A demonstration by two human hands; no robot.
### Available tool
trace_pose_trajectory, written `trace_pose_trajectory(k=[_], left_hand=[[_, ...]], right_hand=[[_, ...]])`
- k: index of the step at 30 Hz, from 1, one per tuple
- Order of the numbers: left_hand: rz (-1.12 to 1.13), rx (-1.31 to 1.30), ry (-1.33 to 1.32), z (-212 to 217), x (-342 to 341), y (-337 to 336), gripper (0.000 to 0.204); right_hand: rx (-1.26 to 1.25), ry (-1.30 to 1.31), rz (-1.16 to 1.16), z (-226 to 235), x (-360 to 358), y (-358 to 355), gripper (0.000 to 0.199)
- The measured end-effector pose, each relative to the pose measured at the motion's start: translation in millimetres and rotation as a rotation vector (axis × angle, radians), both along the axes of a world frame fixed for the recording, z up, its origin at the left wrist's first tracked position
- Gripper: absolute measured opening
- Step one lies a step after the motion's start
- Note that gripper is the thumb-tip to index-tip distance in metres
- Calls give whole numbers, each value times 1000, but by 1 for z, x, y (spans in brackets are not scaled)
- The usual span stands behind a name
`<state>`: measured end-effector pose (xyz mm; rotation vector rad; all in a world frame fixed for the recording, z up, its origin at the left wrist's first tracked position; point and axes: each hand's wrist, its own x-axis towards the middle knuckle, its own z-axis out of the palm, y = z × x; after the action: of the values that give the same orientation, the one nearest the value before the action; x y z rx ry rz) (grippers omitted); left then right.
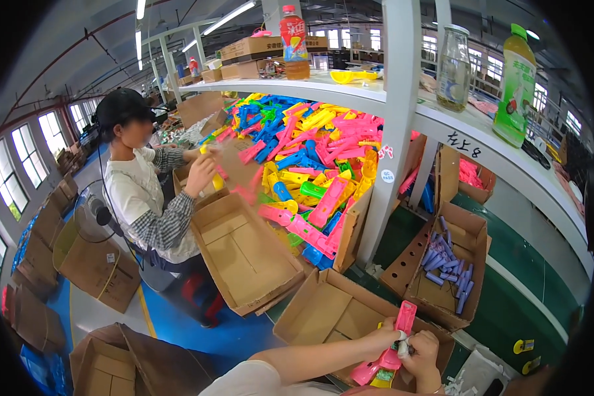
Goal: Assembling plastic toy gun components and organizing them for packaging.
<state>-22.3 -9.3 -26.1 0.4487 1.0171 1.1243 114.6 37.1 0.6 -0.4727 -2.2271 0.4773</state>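
Note:
Over an open cardboard box point(294, 323) at the lower right, my two hands are close together at a long pink plastic piece point(408, 315). My left hand point(381, 338) is closed around its left side. My right hand point(421, 355) is closed beside it, with a small white part point(400, 340) between the two hands; what that part is cannot be made out. Below my hands lie more pink plastic and a yellow-and-green piece point(382, 377), partly covered by my right hand.
A box of purple cylinders point(465, 290) stands to the right. Ahead is a large heap of coloured plastic shells point(310, 158). Another empty-looking carton point(244, 247) and a co-worker point(148, 191) are on the left. A white shelf post point(396, 132) rises beside the heap, with bottles above.

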Motion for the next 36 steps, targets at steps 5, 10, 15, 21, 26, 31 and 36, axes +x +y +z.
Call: trace_pose_trajectory(k=[5,10,15,21,26,31,36], left_hand=[[-20,40,-7,-2,-1,-1,61],[41,50,-41,12,-5,-5,59],[-17,22,38,24,-15,-3,59],[-172,49,126,21,-3,-8,62],[-235,107,206,17,-4,-13,62],[-246,118,242,14,-7,-11,61],[-315,120,189,20,1,-10,63]], right_hand=[[20,-35,-10,2,4,1,21],[13,-155,13,12,5,4,9],[-77,-99,-219,42,11,39,13],[-173,-373,-579,12,28,153,23],[-239,-312,-536,-25,-9,204,41],[-216,-457,-557,-7,-29,198,35],[-80,-614,-566,-20,-31,208,16]])
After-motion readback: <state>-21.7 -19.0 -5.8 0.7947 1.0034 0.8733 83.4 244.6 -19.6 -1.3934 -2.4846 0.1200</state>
